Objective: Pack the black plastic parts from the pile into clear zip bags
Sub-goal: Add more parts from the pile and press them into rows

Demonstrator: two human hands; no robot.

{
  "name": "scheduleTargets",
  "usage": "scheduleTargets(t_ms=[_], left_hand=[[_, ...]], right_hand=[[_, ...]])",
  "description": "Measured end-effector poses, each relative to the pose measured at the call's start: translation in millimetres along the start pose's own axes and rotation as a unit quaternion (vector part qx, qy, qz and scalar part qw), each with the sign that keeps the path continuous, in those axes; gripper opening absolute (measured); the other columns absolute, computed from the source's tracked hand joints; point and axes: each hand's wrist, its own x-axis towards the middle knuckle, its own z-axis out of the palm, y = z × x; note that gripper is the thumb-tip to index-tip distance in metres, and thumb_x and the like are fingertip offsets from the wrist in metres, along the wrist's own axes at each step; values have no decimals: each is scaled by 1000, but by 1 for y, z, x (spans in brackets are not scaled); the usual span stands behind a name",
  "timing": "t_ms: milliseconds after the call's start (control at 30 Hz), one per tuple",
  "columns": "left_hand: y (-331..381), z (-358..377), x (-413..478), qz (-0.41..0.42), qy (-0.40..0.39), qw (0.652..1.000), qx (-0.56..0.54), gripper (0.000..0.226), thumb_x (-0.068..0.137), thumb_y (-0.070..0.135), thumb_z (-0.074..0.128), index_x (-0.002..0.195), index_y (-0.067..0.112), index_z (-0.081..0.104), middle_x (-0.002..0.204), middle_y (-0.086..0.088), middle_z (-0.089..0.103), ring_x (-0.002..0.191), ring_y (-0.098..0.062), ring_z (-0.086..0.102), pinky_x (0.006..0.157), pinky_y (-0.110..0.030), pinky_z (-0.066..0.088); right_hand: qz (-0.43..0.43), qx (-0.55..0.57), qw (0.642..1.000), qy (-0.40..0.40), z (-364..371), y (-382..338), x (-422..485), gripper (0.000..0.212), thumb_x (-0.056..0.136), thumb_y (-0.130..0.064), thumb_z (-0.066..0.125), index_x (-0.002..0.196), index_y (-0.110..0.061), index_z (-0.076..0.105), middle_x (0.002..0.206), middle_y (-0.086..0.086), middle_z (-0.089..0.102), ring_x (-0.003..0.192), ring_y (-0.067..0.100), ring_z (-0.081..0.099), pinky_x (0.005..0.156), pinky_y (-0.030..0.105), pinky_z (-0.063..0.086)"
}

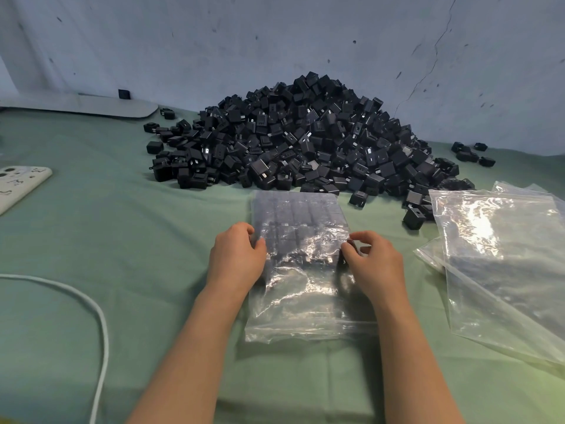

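Observation:
A big pile of black plastic parts (pixel 305 139) rises at the back of the green cloth, against the wall. In front of it lies a clear zip bag (pixel 299 270) with rows of black parts showing through its far half; its near half is flat and crinkled. My left hand (pixel 237 255) grips the bag's left edge with curled fingers. My right hand (pixel 374 258) pinches its right edge, thumb and fingertips on the plastic.
A stack of empty clear zip bags (pixel 504 255) lies at the right. A white cable (pixel 101 319) curves along the left. A white patterned object (pixel 18 182) sits at the left edge. Loose black parts (pixel 470 154) are scattered at the back right.

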Motion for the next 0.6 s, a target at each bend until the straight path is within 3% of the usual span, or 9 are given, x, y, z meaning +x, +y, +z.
scheduleTargets(t_ms=[100, 400, 600], left_hand=[[2, 0, 0, 2, -3, 1000, 0, 17, 91, 18, 57, 103, 8, 62, 99, -6, 66, 90, -26, 62, 84, -35, 50], [4, 0, -1, 6, -6, 1000, 5, 15, 92, 16, 56, 101, 6, 62, 98, -8, 66, 90, -27, 61, 84, -37, 50], [5, -1, -1, 5, -7, 1000, 4, 15, 91, 16, 56, 100, 6, 63, 96, -9, 67, 89, -28, 62, 85, -39, 51]], right_hand=[[-19, -3, 1000, -14, 1, 0, -1, 26, 91, -26, 61, 114, -16, 66, 112, 1, 67, 97, 11, 55, 82, 23, 38], [-19, -5, 1000, -20, 1, -1, -1, 27, 92, -26, 60, 116, -16, 67, 112, 2, 68, 104, 17, 59, 87, 29, 43], [-18, -5, 1000, -19, 2, 0, -1, 27, 92, -25, 61, 117, -17, 66, 113, 1, 67, 105, 17, 59, 80, 24, 39]])
